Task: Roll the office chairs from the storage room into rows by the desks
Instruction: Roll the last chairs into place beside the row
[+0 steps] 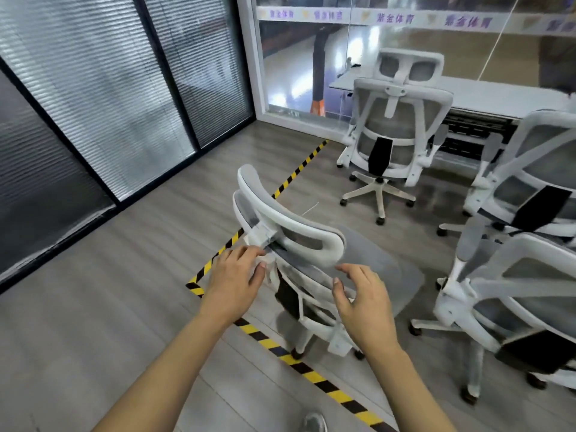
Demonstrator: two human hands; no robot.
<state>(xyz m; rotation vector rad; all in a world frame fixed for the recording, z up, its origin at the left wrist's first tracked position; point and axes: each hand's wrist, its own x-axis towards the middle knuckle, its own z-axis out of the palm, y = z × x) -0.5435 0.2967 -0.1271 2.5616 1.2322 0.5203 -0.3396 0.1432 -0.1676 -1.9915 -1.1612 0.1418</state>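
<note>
A white office chair with grey mesh [296, 235] stands right in front of me, its back toward me, straddling the yellow-black floor tape [314, 377]. My left hand [233, 279] touches the headrest bracket at the top of the backrest, fingers loosely curled on it. My right hand [363, 299] hovers just behind the backrest's right edge, fingers apart, holding nothing. A second chair [392, 135] is parked at the white desk [486, 92]. Two more chairs [536, 173] [511, 307] stand at the right.
Glass partitions with grey blinds [93, 98] line the left side. A glass wall [311, 57] stands behind the desk. Wood-look floor [93, 322] stretches to my left. A shoe tip [313, 422] shows at the bottom edge.
</note>
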